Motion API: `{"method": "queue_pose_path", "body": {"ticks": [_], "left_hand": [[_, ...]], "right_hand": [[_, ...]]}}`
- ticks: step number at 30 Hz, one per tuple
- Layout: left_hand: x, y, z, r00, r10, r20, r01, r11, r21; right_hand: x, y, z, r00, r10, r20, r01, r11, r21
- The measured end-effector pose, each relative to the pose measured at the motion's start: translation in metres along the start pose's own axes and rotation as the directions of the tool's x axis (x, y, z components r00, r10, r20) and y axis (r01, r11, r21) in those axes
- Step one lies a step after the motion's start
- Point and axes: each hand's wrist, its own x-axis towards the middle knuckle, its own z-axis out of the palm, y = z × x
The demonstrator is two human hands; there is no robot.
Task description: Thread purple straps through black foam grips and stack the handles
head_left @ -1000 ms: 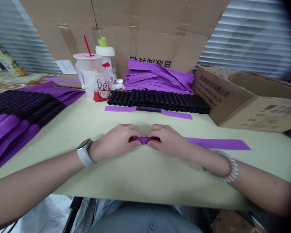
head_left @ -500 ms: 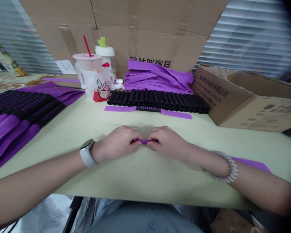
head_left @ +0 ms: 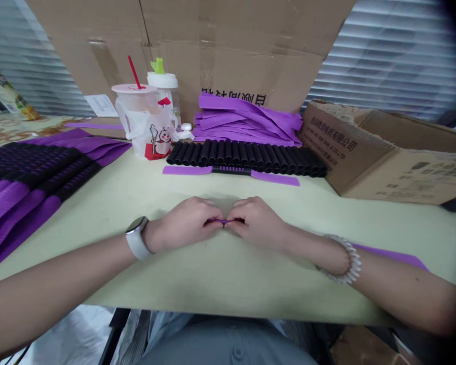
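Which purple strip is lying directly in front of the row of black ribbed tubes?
The flat one with a black ribbed middle; the heaped strips sit behind the row.

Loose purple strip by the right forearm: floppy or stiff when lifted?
Probably floppy: the purple strip looks thin and lies flat on the table, and the piled strips behind it seem to droop and curl over one another. It is likely light too, given how thin it looks.
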Motion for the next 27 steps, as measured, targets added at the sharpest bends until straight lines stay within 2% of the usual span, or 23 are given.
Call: {"method": "queue_pose_path", "body": {"ticks": [3, 7, 11, 13, 15, 17, 18, 20, 22, 24, 27], "left_hand": [[0.0, -0.001, 0.002, 1.0, 0.016, -0.014, -0.015, 0.999, 0.04], [-0.002, 0.0, 0.003, 0.993, -0.018, -0.114, 0.03, 0.994, 0.108], [-0.004, -0.002, 0.0, 0.969, -0.085, -0.23, 0.106, 0.991, 0.079], [-0.004, -0.004, 0.0, 0.954, -0.097, -0.283, 0.125, 0.989, 0.082], [-0.004, -0.006, 0.002, 0.945, -0.092, -0.315, 0.134, 0.984, 0.115], [-0.005, -0.008, 0.005, 0.949, -0.072, -0.306, 0.122, 0.982, 0.147], [-0.005, -0.009, 0.006, 0.957, -0.059, -0.283, 0.107, 0.982, 0.156], [-0.005, -0.01, 0.006, 0.974, -0.043, -0.222, 0.079, 0.984, 0.158], [-0.006, -0.009, 0.005, 0.984, -0.042, -0.171, 0.069, 0.986, 0.154], [-0.006, -0.007, 0.001, 0.99, -0.046, -0.132, 0.066, 0.985, 0.157], [-0.007, -0.001, -0.006, 0.997, -0.03, -0.078, 0.043, 0.985, 0.168]], "right_hand": [[0.0, 0.0, -0.001, 1.0, 0.015, -0.011, -0.015, 0.999, 0.03], [0.0, 0.003, -0.016, 0.998, 0.044, 0.046, -0.047, 0.997, 0.06], [-0.005, 0.015, -0.036, 0.979, 0.157, 0.131, -0.169, 0.982, 0.086], [-0.008, 0.022, -0.04, 0.98, 0.183, 0.081, -0.188, 0.98, 0.058], [-0.01, 0.027, -0.04, 0.995, 0.089, -0.037, -0.092, 0.992, -0.088], [-0.012, 0.03, -0.037, 0.99, -0.095, -0.104, 0.053, 0.934, -0.353], [-0.012, 0.031, -0.035, 0.978, -0.192, -0.083, 0.128, 0.863, -0.488], [-0.013, 0.032, -0.032, 0.941, -0.337, 0.033, 0.27, 0.689, -0.673], [-0.016, 0.031, -0.031, 0.9, -0.403, 0.165, 0.388, 0.572, -0.723], [-0.019, 0.028, -0.032, 0.885, -0.398, 0.241, 0.443, 0.564, -0.696], [-0.021, 0.02, -0.038, 0.926, -0.262, 0.271, 0.375, 0.724, -0.579]]}}
